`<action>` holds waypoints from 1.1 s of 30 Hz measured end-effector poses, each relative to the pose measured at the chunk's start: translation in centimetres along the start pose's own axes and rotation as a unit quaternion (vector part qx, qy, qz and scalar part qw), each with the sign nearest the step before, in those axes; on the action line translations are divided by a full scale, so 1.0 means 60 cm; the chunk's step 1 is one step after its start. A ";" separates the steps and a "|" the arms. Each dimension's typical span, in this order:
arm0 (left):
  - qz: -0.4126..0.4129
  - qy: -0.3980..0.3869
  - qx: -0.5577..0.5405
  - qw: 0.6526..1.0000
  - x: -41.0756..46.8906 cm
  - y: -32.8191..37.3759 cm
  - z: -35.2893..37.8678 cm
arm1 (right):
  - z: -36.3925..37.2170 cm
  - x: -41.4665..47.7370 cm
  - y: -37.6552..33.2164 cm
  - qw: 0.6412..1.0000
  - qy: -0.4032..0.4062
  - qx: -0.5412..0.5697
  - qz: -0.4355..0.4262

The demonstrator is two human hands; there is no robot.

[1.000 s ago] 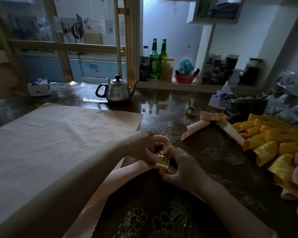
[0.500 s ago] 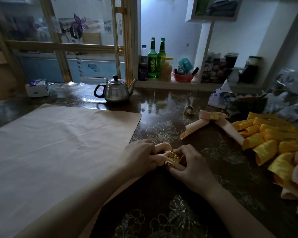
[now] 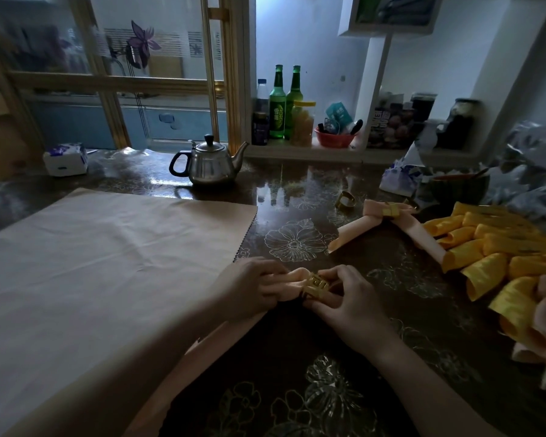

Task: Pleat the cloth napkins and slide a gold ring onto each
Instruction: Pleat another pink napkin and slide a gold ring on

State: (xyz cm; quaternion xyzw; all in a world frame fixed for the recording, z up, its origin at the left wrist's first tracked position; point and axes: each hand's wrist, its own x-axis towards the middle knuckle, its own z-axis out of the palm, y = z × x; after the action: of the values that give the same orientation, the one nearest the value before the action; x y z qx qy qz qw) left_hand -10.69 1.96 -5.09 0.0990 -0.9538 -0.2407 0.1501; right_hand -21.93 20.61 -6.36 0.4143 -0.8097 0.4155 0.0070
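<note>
My left hand (image 3: pixel 252 287) grips the folded middle of a pleated pink napkin (image 3: pixel 292 283) on the dark flowered table (image 3: pixel 297 357). Its long tail (image 3: pixel 208 345) runs back under my left forearm. My right hand (image 3: pixel 347 298) pinches a gold ring (image 3: pixel 316 285) that sits around the napkin's bunched fold, right beside my left fingers. A finished pink napkin (image 3: pixel 356 228) with its own gold ring (image 3: pixel 390 211) lies further back on the right. A loose gold ring (image 3: pixel 345 200) stands behind it.
A large flat pink cloth (image 3: pixel 92 263) covers the table's left half. Several rolled yellow and pink napkins (image 3: pixel 492 266) are piled at the right edge. A steel teapot (image 3: pixel 208 164), a tissue pack (image 3: pixel 65 159) and a dark bowl (image 3: pixel 457 189) stand at the back.
Both hands have drawn closer together on the napkin, and the gold ring has slid from below the fold onto the bunched cloth between my fingers.
</note>
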 end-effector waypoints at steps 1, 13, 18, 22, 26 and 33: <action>0.005 -0.016 -0.007 1.000 0.001 -0.002 -0.004 | 0.000 0.000 0.000 1.000 -0.003 0.008 0.000; 0.004 -0.104 -0.202 0.974 0.005 -0.007 -0.039 | -0.012 -0.002 -0.004 0.996 -0.038 0.051 -0.061; -0.012 -0.132 -0.178 0.975 0.007 -0.003 -0.022 | -0.006 -0.003 -0.014 0.985 -0.081 -0.050 -0.146; -0.017 -0.048 -0.168 0.984 0.013 -0.003 0.003 | -0.005 0.000 -0.012 0.985 -0.079 -0.048 -0.145; 0.013 -0.036 -0.166 0.985 0.009 0.002 0.001 | -0.007 0.001 -0.008 0.987 -0.088 -0.040 -0.132; -0.047 -0.048 -0.125 0.990 -0.015 -0.021 -0.044 | -0.009 0.003 0.002 0.990 -0.094 -0.028 -0.104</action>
State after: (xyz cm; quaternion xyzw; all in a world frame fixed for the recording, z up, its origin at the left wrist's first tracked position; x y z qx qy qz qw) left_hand -8.84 -0.02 -3.71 0.1123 -0.9168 -0.3690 0.1038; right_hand -22.32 20.90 -6.02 0.5336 -0.7704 0.3486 -0.0144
